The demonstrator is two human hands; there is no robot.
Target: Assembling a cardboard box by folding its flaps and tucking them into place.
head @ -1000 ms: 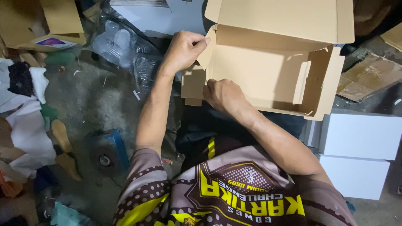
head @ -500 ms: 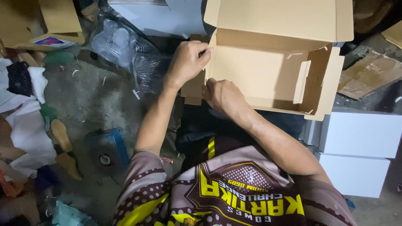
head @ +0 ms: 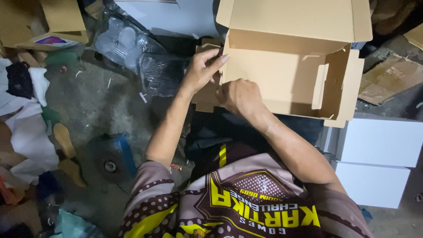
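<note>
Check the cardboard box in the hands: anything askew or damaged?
No damage shows. The cardboard box is half-folded: its left side flap splays outward under the left hand and right hand, while the right wall stands upright. Scraps litter the floor.

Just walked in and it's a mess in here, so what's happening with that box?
A person is folding a tan cardboard box on their lap. The left hand pinches the box's left side flap, and the right hand presses the lower left corner. The lid stands open. White boxes are stacked to the right, and clear plastic bags lie on the floor to the left.
</note>
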